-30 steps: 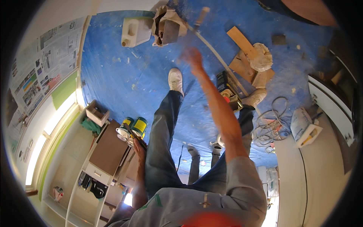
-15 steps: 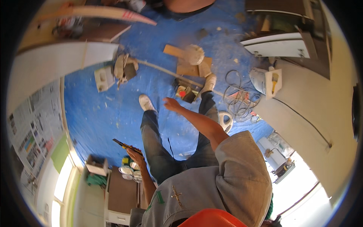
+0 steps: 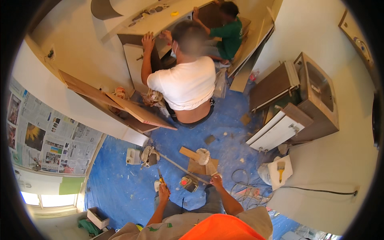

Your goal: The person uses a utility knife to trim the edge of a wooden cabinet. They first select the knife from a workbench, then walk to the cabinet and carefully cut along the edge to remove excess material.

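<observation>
Now that the view has tipped up toward the far side of the room: a co-worker in a white shirt (image 3: pixel 188 84) fills the upper middle of the frame, where half a second ago only a lower back showed at the top edge; a second co-worker in a green shirt (image 3: pixel 230 40) shows behind.

Left hand (image 3: pixel 164 193): closed around a utility knife (image 3: pixel 161 179), and moved from the left of the frame to the lower middle, in front of the body.

Utility knife: lower middle of the frame, yellow grip in the fingers, blade pointing up the frame over the blue sheet (image 3: pixel 110 184); it seems to meet nothing, so I judge it carried rather than cutting.

Right hand (image 3: pixel 217 181): shifted from between the shoes to right of centre, low in the frame (the pale patch at its fingertips may be the shoe). I can't tell whether it grips anything.

Rectangular tin (image 3: pixel 190 185): between the two hands, red cap upward, its place beside the long pole (image 3: pixel 176 163) unchanged.

Wooden board (image 3: pixel 188 152): just above the tin, against a white-crusted tub (image 3: pixel 204 157), both apart from the knife.
</observation>
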Tool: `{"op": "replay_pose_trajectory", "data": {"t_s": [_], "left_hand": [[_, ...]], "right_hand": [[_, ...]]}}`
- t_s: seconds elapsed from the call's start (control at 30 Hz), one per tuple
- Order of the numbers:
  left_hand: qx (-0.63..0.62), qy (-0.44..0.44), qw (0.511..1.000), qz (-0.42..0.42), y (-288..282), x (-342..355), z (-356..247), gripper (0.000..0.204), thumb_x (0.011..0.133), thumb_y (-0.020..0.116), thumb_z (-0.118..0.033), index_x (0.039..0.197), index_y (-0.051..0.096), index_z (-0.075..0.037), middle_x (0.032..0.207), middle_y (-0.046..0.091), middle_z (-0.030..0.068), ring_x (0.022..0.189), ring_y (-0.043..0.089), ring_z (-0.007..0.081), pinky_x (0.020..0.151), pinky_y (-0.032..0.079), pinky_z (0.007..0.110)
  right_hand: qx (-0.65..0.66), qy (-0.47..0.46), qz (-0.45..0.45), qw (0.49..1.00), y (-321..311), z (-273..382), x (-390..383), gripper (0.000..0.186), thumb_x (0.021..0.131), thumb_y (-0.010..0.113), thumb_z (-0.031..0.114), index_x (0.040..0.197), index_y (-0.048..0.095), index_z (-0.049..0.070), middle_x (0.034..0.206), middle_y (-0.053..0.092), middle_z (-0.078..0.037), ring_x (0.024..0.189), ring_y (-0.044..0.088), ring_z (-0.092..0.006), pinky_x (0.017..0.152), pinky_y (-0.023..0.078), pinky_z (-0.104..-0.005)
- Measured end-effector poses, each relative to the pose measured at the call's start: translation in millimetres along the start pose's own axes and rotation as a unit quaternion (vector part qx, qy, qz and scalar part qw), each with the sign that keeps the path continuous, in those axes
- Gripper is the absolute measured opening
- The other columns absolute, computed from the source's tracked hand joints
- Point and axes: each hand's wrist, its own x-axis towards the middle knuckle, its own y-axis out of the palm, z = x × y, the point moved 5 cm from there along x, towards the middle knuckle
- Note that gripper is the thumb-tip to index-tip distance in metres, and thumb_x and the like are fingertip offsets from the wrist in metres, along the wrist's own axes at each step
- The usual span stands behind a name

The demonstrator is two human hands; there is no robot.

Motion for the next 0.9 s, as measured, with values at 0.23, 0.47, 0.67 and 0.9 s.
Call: {"op": "replay_pose_trajectory", "data": {"t_s": [0.23, 0.47, 0.67, 0.9], "left_hand": [[-0.011, 0.076, 0.991, 0.106, 117, -72, -88, 0.044, 0.104, 0.038, -0.046, 0.102, 0.054, -0.006, 0.066, 0.054, 0.0034, 0.051, 0.054, 0.0123, 0.044, 0.044, 0.028], [-0.016, 0.186, 0.97, 0.158, 121, -65, -148, 0.041, 0.105, 0.037, -0.041, 0.098, 0.053, -0.005, 0.065, 0.053, 0.0035, 0.05, 0.05, 0.0122, 0.047, 0.043, 0.029], [-0.099, 0.148, 0.978, 0.109, 72, -34, -163, 0.042, 0.105, 0.039, -0.043, 0.096, 0.053, -0.004, 0.069, 0.052, 0.0033, 0.054, 0.052, 0.0116, 0.049, 0.045, 0.028], [-0.09, 0.106, 0.982, 0.124, 33, -27, -150, 0.044, 0.104, 0.039, -0.045, 0.099, 0.053, -0.004, 0.072, 0.052, 0.0026, 0.056, 0.052, 0.0111, 0.051, 0.047, 0.027]], "right_hand": [[-0.083, -0.009, 0.065, 0.994, -43, 98, -14, 0.035, 0.089, 0.063, 0.016, 0.122, 0.054, 0.007, 0.084, 0.068, -0.009, 0.066, 0.068, -0.0176, 0.055, 0.054, -0.031], [-0.048, -0.107, 0.006, 0.993, -123, 88, -25, 0.032, 0.087, 0.063, 0.015, 0.118, 0.056, 0.01, 0.08, 0.066, -0.008, 0.064, 0.066, -0.0183, 0.051, 0.051, -0.0312], [0.084, 0.031, -0.074, 0.993, -144, 33, -115, 0.032, 0.088, 0.064, 0.016, 0.118, 0.053, 0.015, 0.08, 0.063, -0.007, 0.06, 0.063, -0.0191, 0.048, 0.049, -0.0321], [0.168, 0.09, -0.11, 0.975, -155, -25, -169, 0.022, 0.088, 0.06, 0.016, 0.109, 0.054, 0.015, 0.077, 0.062, -0.006, 0.057, 0.061, -0.017, 0.046, 0.047, -0.031]]}}
